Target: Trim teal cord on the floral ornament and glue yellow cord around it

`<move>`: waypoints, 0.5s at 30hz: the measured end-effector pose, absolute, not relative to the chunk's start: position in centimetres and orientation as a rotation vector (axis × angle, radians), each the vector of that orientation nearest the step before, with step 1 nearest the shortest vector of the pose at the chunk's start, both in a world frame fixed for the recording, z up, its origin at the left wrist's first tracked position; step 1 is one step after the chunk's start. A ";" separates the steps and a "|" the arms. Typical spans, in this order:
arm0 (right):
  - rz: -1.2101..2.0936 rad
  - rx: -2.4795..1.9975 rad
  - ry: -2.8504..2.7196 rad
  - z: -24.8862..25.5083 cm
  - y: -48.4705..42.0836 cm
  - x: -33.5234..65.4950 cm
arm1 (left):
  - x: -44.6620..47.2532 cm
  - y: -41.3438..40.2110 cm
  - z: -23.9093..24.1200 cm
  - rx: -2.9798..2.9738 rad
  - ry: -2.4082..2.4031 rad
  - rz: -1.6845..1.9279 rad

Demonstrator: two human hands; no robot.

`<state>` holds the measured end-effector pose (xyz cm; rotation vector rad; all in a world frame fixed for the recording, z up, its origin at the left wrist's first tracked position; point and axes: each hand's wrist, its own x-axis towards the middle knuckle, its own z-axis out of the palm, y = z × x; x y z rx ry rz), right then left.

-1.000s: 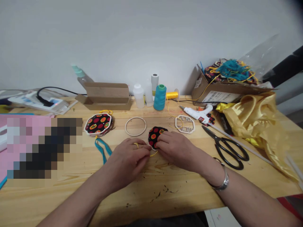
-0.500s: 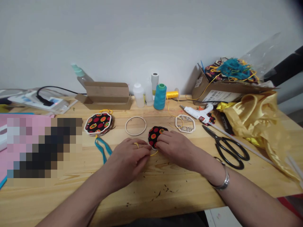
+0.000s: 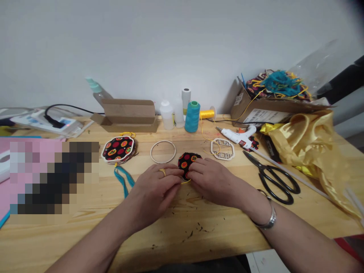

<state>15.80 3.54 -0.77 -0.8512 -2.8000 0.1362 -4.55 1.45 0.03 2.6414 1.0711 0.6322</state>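
A round black fabric-covered piece with red and orange flower patterns (image 3: pixel 186 161) lies low over the table between my hands. My right hand (image 3: pixel 212 180) has its fingers curled over the right side of it. At its lower left edge, the bunched fingertips of my left hand (image 3: pixel 159 189) press together on it; a ring is on that hand. A short yellow cord (image 3: pixel 186 182) shows below the piece. Beyond my left hand lies a thin wooden ring (image 3: pixel 151 151). A pale lattice frame (image 3: pixel 232 151) rests beyond my right hand.
Black-handled scissors (image 3: pixel 263 170) and a white glue gun (image 3: pixel 231 134) lie to the right, near gold satin cloth (image 3: pixel 301 132). Finished-looking patterned pieces (image 3: pixel 118 149) with a teal tassel (image 3: pixel 122 180) are stacked left. Behind stand a teal thread cone (image 3: pixel 192 118), bottles (image 3: pixel 167 115) and cardboard boxes (image 3: pixel 127 123).
The fingertips of my left hand have shifted slightly up and right onto the edge of the patterned piece. My right hand stays nearly in place on it.
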 end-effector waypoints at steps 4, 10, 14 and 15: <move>0.310 -0.856 -2.761 0.1 3.5 16.2 | -4.4 1.6 -0.5 2.659 0.998 0.621; 0.520 -0.920 -2.517 1.0 3.8 16.5 | -4.3 1.7 -0.9 2.661 0.996 0.550; 0.477 -0.882 -2.663 0.4 3.9 16.2 | -4.2 1.8 -0.6 2.642 0.978 0.535; 0.473 -0.891 -2.715 0.2 3.8 16.1 | -4.2 1.7 -0.5 2.634 0.979 0.546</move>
